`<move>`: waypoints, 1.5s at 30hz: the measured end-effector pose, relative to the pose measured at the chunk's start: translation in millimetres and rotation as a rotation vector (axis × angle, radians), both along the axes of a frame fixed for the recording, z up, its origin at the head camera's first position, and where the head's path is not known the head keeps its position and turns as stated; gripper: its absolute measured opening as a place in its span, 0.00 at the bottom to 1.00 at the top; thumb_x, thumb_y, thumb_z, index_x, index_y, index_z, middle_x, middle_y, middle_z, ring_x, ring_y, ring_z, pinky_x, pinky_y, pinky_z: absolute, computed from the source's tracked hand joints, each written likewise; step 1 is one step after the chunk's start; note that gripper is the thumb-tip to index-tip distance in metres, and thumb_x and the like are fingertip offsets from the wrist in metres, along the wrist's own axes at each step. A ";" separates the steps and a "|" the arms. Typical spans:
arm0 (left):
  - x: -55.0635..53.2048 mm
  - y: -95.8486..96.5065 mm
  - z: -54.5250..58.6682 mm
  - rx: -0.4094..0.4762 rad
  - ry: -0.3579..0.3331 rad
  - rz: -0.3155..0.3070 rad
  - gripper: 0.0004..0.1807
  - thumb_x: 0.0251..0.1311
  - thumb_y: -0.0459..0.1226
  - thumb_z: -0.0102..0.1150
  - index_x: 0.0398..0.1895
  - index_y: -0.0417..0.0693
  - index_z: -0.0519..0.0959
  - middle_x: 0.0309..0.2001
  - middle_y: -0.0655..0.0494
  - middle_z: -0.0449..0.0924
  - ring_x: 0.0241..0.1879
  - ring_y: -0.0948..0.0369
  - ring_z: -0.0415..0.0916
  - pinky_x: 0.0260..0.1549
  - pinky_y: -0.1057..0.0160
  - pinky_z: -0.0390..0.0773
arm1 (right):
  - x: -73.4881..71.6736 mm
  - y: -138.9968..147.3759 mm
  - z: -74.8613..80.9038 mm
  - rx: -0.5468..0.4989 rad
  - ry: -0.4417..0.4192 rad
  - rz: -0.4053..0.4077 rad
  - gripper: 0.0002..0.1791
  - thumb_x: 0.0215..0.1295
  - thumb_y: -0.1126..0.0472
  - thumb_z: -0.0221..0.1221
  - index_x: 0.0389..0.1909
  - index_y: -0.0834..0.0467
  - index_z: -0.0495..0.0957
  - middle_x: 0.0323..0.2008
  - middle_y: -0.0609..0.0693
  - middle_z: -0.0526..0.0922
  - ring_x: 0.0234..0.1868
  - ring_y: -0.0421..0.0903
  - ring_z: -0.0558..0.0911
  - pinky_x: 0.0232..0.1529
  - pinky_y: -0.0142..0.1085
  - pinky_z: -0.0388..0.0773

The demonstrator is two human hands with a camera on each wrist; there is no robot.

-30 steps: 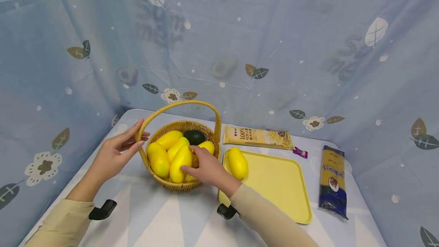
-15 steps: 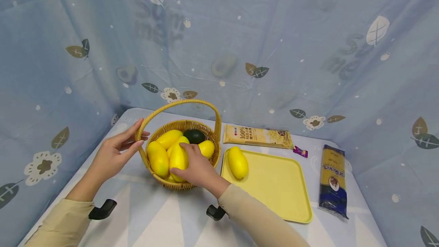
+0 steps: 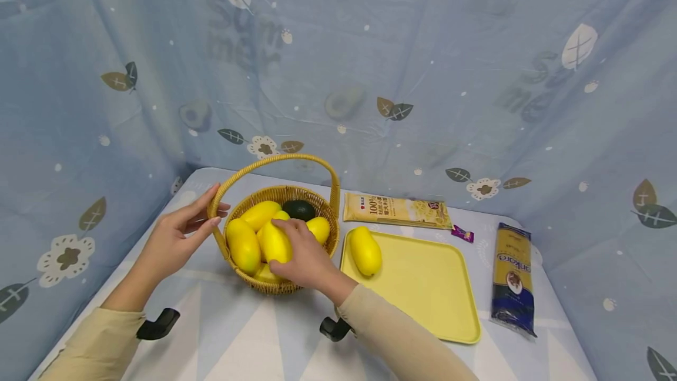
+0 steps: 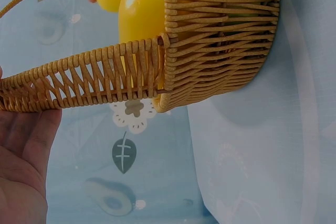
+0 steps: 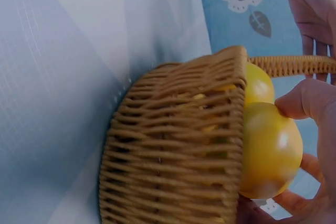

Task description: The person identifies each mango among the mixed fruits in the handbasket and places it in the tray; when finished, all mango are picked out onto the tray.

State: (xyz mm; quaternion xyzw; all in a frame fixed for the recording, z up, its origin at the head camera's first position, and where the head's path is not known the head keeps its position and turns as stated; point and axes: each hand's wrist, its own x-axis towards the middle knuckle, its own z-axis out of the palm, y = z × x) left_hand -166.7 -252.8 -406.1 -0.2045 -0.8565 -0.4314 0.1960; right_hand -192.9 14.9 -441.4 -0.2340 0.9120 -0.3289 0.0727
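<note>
A wicker basket [image 3: 280,288] holds several yellow mangoes and one dark green avocado [image 3: 298,210]. My left hand [image 3: 171,246] holds the left side of the basket's arched handle [image 3: 275,160], fingers behind it and thumb in front. Over the front of the basket, my right hand [image 3: 312,260] grips a mango [image 3: 276,243]. In the right wrist view, thumb and fingers lie on either side of this mango [image 5: 270,150], just past the basket rim. The left wrist view shows my left palm [image 4: 23,166] below the woven handle [image 4: 89,77].
Right of the basket lies a yellow tray [image 3: 423,287] with one mango [image 3: 365,250] at its left edge. Behind it are a pasta packet [image 3: 396,211] and a small purple candy [image 3: 462,233]. A blue-and-gold packet [image 3: 513,281] lies far right. A patterned curtain surrounds the table.
My right hand has shifted left within the basket, bringing its mango slightly left and upward, then tilting it. More of a mango beneath now shows. The left hand stays on the handle.
</note>
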 end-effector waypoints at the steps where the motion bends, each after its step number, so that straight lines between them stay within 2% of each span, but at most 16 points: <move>1: 0.1 -0.1 -0.1 0.000 -0.001 0.001 0.41 0.64 0.23 0.63 0.78 0.56 0.64 0.52 0.46 0.86 0.52 0.79 0.77 0.50 0.82 0.74 | -0.4 1.9 1.5 -0.011 0.007 -0.001 0.44 0.60 0.48 0.65 0.77 0.36 0.60 0.73 0.47 0.61 0.60 0.46 0.73 0.54 0.40 0.77; 11: -0.2 -0.6 -0.6 0.002 -0.009 -0.005 0.42 0.64 0.23 0.62 0.78 0.59 0.63 0.53 0.46 0.86 0.51 0.78 0.77 0.50 0.81 0.74 | -1.7 31.7 12.4 -0.098 0.052 -0.017 0.43 0.59 0.49 0.63 0.76 0.32 0.61 0.74 0.44 0.61 0.57 0.47 0.74 0.47 0.39 0.76; 16: 0.1 -0.4 -0.7 0.003 -0.010 -0.007 0.42 0.64 0.23 0.62 0.78 0.57 0.63 0.53 0.46 0.85 0.51 0.79 0.77 0.50 0.81 0.74 | 0.7 53.7 15.0 -0.100 0.068 -0.034 0.42 0.58 0.50 0.64 0.76 0.34 0.62 0.73 0.43 0.62 0.62 0.48 0.72 0.49 0.41 0.76; 23: 0.0 0.3 0.1 0.000 0.003 0.000 0.42 0.63 0.22 0.63 0.78 0.57 0.64 0.52 0.45 0.85 0.52 0.79 0.77 0.49 0.82 0.74 | 5.5 97.5 15.3 -0.086 0.108 -0.086 0.40 0.60 0.51 0.66 0.74 0.39 0.64 0.74 0.43 0.62 0.62 0.49 0.72 0.49 0.43 0.77; 29: 0.3 0.2 0.1 0.001 0.003 -0.002 0.42 0.64 0.22 0.63 0.78 0.59 0.63 0.52 0.45 0.86 0.52 0.79 0.77 0.49 0.82 0.74 | 4.2 144.0 12.4 -0.063 0.126 -0.175 0.40 0.58 0.53 0.68 0.73 0.42 0.65 0.74 0.45 0.63 0.65 0.52 0.71 0.52 0.49 0.79; 33: 0.4 0.5 0.5 0.000 0.001 -0.001 0.42 0.64 0.23 0.63 0.78 0.58 0.63 0.52 0.45 0.85 0.52 0.79 0.77 0.49 0.82 0.74 | 1.1 175.5 4.7 -0.034 0.118 -0.242 0.42 0.58 0.54 0.69 0.74 0.45 0.64 0.73 0.51 0.63 0.63 0.56 0.73 0.54 0.54 0.80; 38: 0.5 1.0 0.5 -0.008 0.000 0.009 0.41 0.64 0.24 0.63 0.78 0.58 0.63 0.52 0.45 0.86 0.52 0.81 0.76 0.49 0.82 0.73 | -3.9 209.6 -13.0 0.006 0.121 -0.309 0.42 0.58 0.56 0.69 0.74 0.50 0.64 0.71 0.57 0.64 0.57 0.58 0.75 0.53 0.54 0.79; 45: -0.1 1.0 -1.1 -0.009 0.004 0.007 0.41 0.64 0.23 0.63 0.78 0.56 0.63 0.52 0.43 0.85 0.51 0.81 0.76 0.49 0.82 0.74 | -12.6 238.9 -38.2 0.083 0.084 -0.359 0.42 0.60 0.55 0.69 0.75 0.51 0.64 0.70 0.62 0.63 0.55 0.61 0.74 0.53 0.57 0.78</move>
